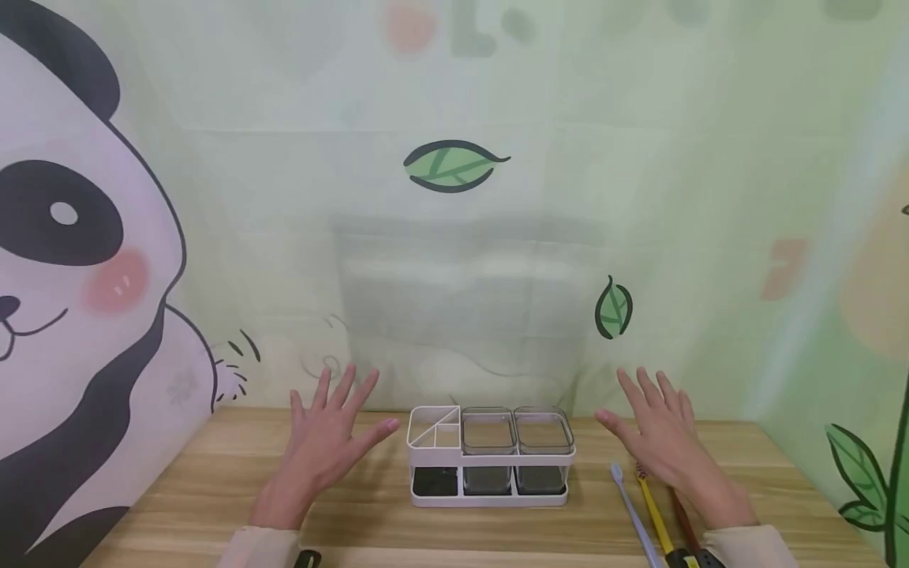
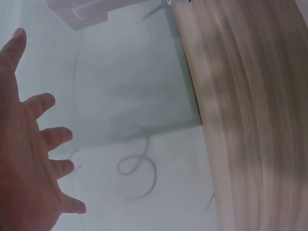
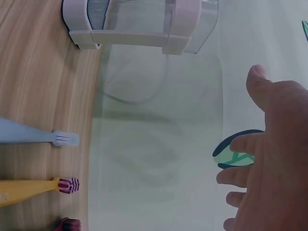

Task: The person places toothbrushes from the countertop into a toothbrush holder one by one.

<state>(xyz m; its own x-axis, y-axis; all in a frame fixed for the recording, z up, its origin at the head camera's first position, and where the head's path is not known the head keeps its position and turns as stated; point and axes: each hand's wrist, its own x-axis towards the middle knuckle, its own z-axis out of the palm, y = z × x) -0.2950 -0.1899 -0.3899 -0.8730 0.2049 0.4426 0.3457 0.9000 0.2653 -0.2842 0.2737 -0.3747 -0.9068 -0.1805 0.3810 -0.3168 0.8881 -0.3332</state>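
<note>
A white toothbrush holder (image 1: pixel 490 457) with a divided section on its left and two clear cups (image 1: pixel 488 431) stands on the wooden table. To its left my left hand (image 1: pixel 327 442) is raised with fingers spread, touching nothing. On the other side my right hand (image 1: pixel 660 438) is held up the same way, its fingers straight and apart. Beneath the right hand lie a light blue toothbrush (image 1: pixel 632 513), a yellow toothbrush (image 1: pixel 655 513) and a dark red toothbrush (image 1: pixel 683 517). Their bristle heads point toward the back of the table. The right forearm partly hides the red one.
A cloth backdrop (image 1: pixel 454 260) with a cartoon panda and leaves hangs right behind the wooden table (image 1: pixel 369 521). A small black object (image 1: pixel 308 558) shows at the bottom edge by the left sleeve.
</note>
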